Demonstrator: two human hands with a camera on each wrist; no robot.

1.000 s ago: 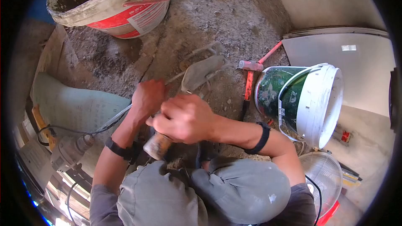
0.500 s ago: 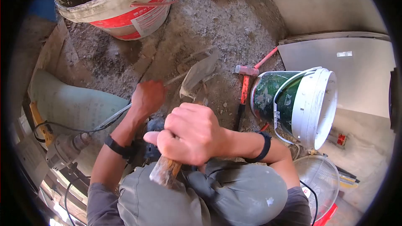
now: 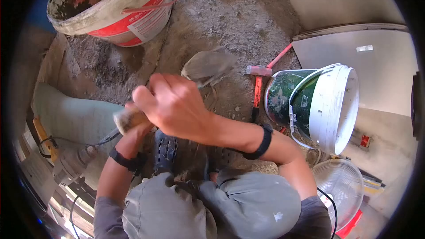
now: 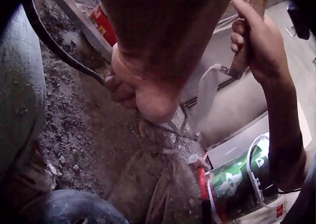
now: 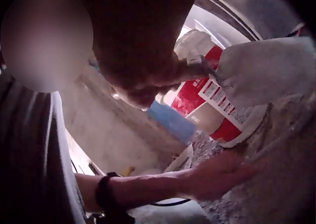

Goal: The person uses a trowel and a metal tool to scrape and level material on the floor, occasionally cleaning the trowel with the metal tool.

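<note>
My right hand [image 3: 177,106] grips the wooden handle [image 3: 130,120] of a trowel, its fingers wrapped round it. The broad grey trowel blade [image 3: 208,67] points forward over the dusty floor; in the right wrist view the trowel blade [image 5: 266,70] overlaps the bucket behind it. Lower down, my left hand [image 4: 148,93] holds a thin metal rod with fingers curled round it. In the head view the right hand hides most of the left. Beyond the left hand, the rod's looped metal end [image 4: 182,130] shows, resembling a mixing paddle. Toward my left lies a power drill [image 3: 73,163].
A large red-and-white bucket [image 3: 128,28] stands ahead on the left. On the right, a green-and-white pail [image 3: 327,106] lies on its side, beside a red-handled hammer [image 3: 257,90]. A fan [image 3: 338,186] sits behind it, and grey panels [image 3: 358,68] lean nearby. A sack [image 3: 73,110] lies left.
My right hand first drew the trowel back toward my knees, then swung it forward and left over the left hand. The left hand stays in about the same place.
</note>
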